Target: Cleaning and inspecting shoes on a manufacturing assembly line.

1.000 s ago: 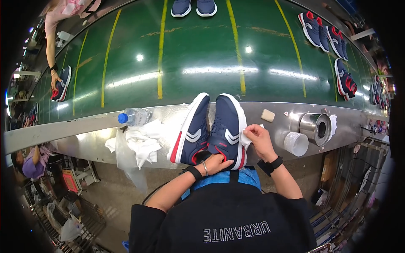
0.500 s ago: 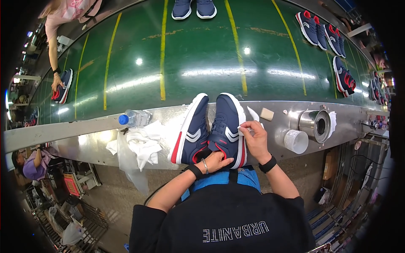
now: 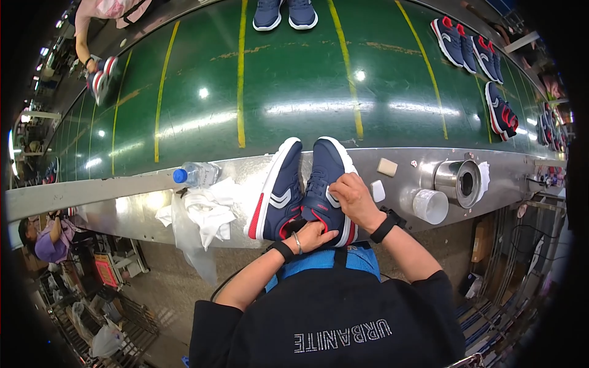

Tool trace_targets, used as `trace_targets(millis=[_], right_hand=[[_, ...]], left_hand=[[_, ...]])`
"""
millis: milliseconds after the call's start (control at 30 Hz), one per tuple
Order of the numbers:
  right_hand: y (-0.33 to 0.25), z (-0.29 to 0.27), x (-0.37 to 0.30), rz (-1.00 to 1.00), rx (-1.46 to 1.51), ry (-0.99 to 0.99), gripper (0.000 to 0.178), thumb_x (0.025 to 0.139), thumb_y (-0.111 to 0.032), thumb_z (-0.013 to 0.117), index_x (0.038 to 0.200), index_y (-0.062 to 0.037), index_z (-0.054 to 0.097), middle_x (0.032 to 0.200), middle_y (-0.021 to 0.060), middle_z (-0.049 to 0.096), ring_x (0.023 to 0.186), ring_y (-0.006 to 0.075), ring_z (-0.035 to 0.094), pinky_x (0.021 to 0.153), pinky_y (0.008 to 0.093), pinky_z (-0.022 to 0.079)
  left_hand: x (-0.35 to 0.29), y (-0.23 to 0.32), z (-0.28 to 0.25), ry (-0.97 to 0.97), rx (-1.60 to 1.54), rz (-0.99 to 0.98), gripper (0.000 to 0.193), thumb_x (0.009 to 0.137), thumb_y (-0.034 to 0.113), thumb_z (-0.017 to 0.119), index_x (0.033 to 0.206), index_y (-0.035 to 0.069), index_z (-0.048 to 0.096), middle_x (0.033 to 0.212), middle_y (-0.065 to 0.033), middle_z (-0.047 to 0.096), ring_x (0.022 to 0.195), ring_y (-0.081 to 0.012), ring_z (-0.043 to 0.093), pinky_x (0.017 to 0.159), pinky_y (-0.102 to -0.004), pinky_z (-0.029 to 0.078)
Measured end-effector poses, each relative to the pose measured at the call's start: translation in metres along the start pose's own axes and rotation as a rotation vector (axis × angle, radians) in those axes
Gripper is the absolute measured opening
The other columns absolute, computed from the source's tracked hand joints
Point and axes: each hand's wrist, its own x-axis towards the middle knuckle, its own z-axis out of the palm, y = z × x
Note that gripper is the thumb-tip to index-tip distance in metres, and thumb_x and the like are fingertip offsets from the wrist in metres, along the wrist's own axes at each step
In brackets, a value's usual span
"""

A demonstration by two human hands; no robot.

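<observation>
Gripping navy shoe pair (image 3: 304, 187) at steel ledge (image 3: 92, 196) edge, left hand (image 3: 314, 235) heel, right hand (image 3: 351, 195) upper, both clenched

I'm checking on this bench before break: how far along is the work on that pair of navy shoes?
Looks done: both navy shoes stand side by side on the steel ledge, laced. In hand: the left hand steadies the heel end of the right shoe while the right hand presses on its side. Left, I'd guess: the left shoe is untouched, and the pair has not yet gone onto the green belt.
</observation>
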Motion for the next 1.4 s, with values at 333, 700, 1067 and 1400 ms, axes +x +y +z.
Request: trace_targets(millis=[333,700,1067,1400], right_hand=[[0.001,0.000,0.010,-0.023,-0.005,-0.062,0.007,0.072,0.001,0.059,0.077,-0.0022,0.056,0.075,0.0093,0.050,0.075,0.0279,0.049,0.067,0.0357,0.041],[0.001,-0.001,0.014,-0.005,-0.095,-0.116,0.004,0.072,-0.004,0.058,0.074,-0.0032,0.055,0.075,0.0106,0.046,0.076,0.0282,0.048,0.068,0.0383,0.040],[0.008,-0.007,0.007,0.071,0.005,-0.190,0.006,0.070,-0.002,0.060,0.072,-0.0023,0.054,0.071,0.0115,0.048,0.070,0.0297,0.050,0.063,0.0383,0.040],[0.004,-0.001,0.000,0.046,0.011,-0.138,0.008,0.071,0.000,0.059,0.075,-0.0023,0.054,0.074,0.0119,0.048,0.073,0.0300,0.050,0.065,0.0377,0.040]], left_hand=[[-0.003,0.019,-0.008,-0.005,0.018,-0.062,0.051,0.084,0.038,0.057,0.057,-0.004,0.051,0.049,-0.0140,0.047,0.043,-0.0183,0.042,0.044,-0.0340,0.037],[-0.001,0.012,0.000,-0.005,0.056,-0.074,0.051,0.084,0.037,0.056,0.057,-0.006,0.051,0.051,-0.0188,0.049,0.043,-0.0265,0.046,0.045,-0.0368,0.038],[0.000,0.014,0.003,0.008,0.062,-0.086,0.046,0.084,0.033,0.056,0.060,-0.006,0.052,0.054,-0.0203,0.051,0.047,-0.0321,0.050,0.048,-0.0374,0.040],[0.000,0.011,0.005,0.038,0.060,-0.044,0.046,0.084,0.034,0.056,0.060,-0.005,0.053,0.056,-0.0218,0.052,0.052,-0.0360,0.053,0.049,-0.0390,0.042]])
